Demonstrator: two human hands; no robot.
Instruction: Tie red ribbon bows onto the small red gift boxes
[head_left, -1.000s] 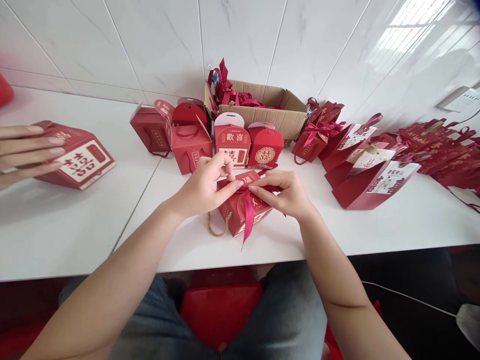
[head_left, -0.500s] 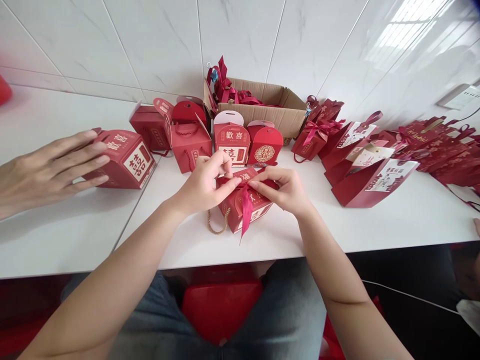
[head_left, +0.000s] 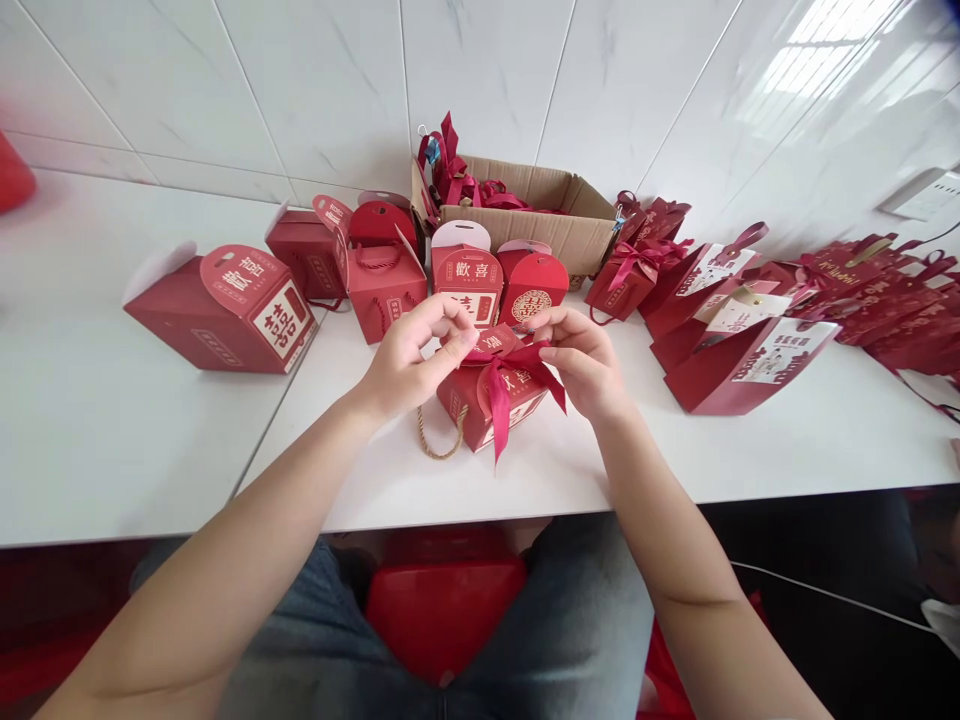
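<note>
A red gift box (head_left: pixel 480 400) with gold lettering stands on the table in front of me, a twisted cord handle (head_left: pixel 437 452) hanging at its left side. Across its top runs a dark pink ribbon (head_left: pixel 501 405), knotted in the middle with two tails falling over the front. My left hand (head_left: pixel 416 355) is closed in a pinch at the bow's left side; its fingers hide most of that loop. On the other side, my right hand (head_left: pixel 585 362) pinches the ribbon's right loop between thumb and fingers.
A larger red box (head_left: pixel 217 315) stands at left. Behind my hands are several red boxes (head_left: pixel 382 285) and a cardboard carton (head_left: pixel 525 225) full of ribbons. Finished-looking red bags (head_left: pixel 742 365) line the right side. The table's front edge (head_left: pixel 450 520) is near my lap.
Another person's hand has left the larger box at left. My hands have moved apart, the right one outward, and a second ribbon tail now shows at the bow's right.
</note>
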